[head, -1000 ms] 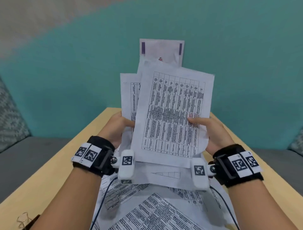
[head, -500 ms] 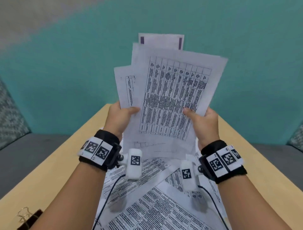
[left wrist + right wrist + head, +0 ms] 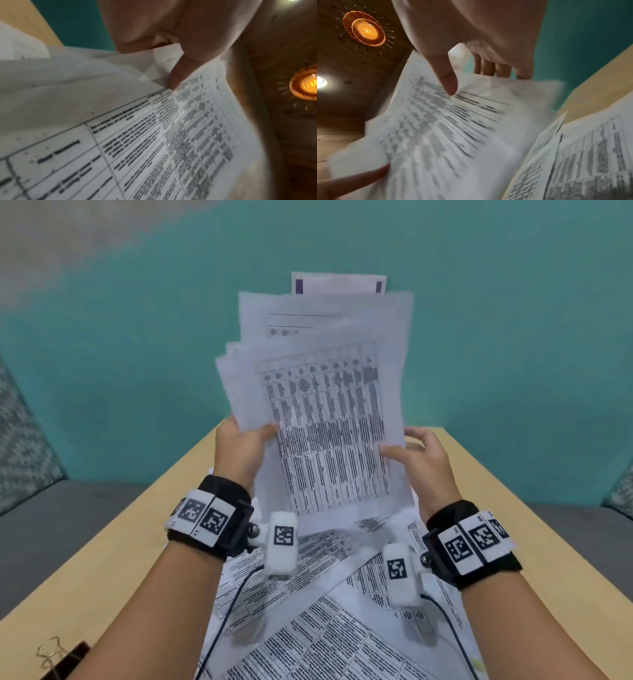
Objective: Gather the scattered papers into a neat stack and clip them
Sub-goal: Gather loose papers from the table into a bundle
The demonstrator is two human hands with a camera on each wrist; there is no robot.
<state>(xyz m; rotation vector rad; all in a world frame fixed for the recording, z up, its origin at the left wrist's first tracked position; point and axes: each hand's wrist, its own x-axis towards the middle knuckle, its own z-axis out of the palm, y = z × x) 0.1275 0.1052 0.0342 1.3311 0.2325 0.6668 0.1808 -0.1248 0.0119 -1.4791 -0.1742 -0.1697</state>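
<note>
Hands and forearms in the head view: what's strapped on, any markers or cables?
Bare forearms, no sleeves. Each wrist has a black strap: the left wrist band and the right wrist band both carry white tiles printed with black square codes. A white camera pod with its own code hangs under each wrist, trailing a dark cable.

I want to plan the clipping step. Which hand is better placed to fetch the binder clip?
Probably the left hand: the binder clip lies at the table's near-left corner, on its side. The right hand, whose thumb and fingers bracket the held sheets, would cross the loose papers.
</note>
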